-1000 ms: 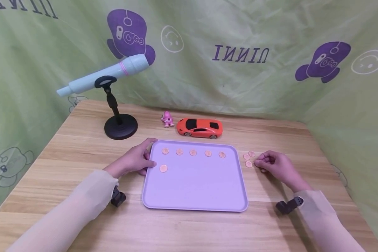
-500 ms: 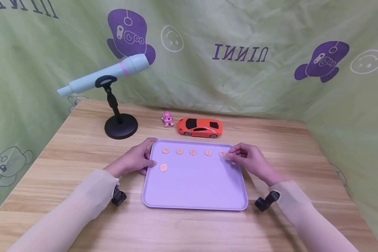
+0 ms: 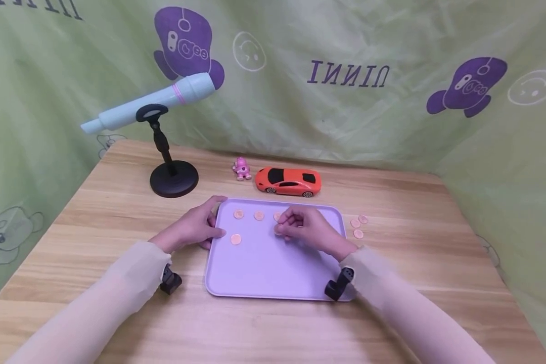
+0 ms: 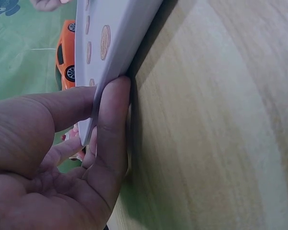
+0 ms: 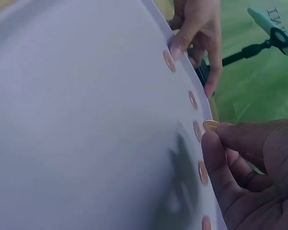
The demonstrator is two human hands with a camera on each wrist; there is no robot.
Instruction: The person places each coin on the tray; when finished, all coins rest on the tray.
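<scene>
My left hand [image 3: 192, 225] grips the left rim of a lilac tray [image 3: 273, 285]; in the left wrist view the thumb lies on the rim and fingers pass beneath it. Over the tray's upper middle, my right hand [image 3: 311, 230] pinches a copper coin [image 5: 211, 125] between thumb and forefinger, above the surface. Several coins line the tray's far side, including one at the left end [image 3: 238, 214]; in the head view the right hand hides part of that row. Below the row's left end lies a single coin [image 3: 235, 239].
Three loose coins [image 3: 358, 234] lie on the wooden table [image 3: 273, 333] right of the tray. Behind the tray stand an orange toy car [image 3: 288, 182] and a small pink figurine [image 3: 241, 169]. A light blue microphone [image 3: 150, 106] rests on a black stand [image 3: 174, 179] at the back left.
From beside the loose coins, my right hand has moved left across the tray with a coin, leaving three coins on the table. The left hand keeps its grip on the rim.
</scene>
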